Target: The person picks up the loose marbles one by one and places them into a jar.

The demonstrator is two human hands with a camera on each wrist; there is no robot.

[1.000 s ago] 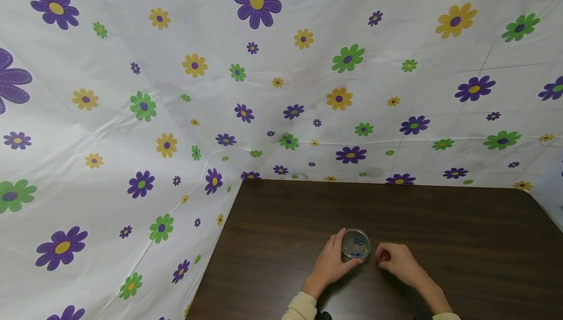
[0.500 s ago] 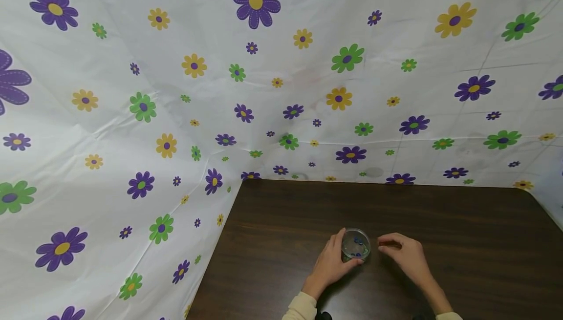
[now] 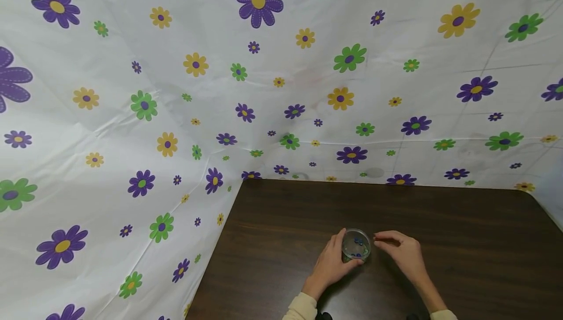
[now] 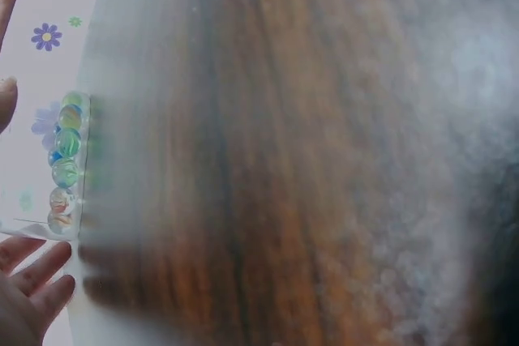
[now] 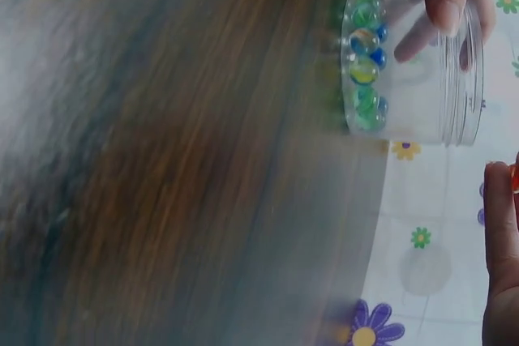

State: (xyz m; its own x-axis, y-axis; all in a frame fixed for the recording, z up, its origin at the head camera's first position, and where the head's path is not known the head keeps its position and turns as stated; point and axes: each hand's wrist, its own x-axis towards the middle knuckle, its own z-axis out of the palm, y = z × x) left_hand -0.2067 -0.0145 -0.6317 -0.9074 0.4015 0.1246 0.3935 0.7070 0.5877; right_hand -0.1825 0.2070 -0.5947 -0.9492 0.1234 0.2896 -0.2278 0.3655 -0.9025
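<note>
My left hand (image 3: 329,262) grips a clear, open-topped plastic jar (image 5: 413,123) that stands upright on the table. Several glass marbles (image 5: 365,70) in green, blue, yellow and clear swirls lie on its bottom, and the left wrist view shows them through the wall too. Just right of the jar's rim is my right hand (image 3: 403,254), its thumb and fingertips together. Between them the right wrist view shows a small orange-red marble (image 5: 515,177), partly cut off by the frame edge.
A dark wood-grain table (image 3: 281,217) lies under both hands. Behind it and to the left hangs a white sheet (image 3: 211,32) printed with purple, green and yellow flowers, meeting the table's far and left edges.
My right hand has risen from low beside the jar, its fingers straightening, and has moved left to the rim. The left hand and jar stay in place.
</note>
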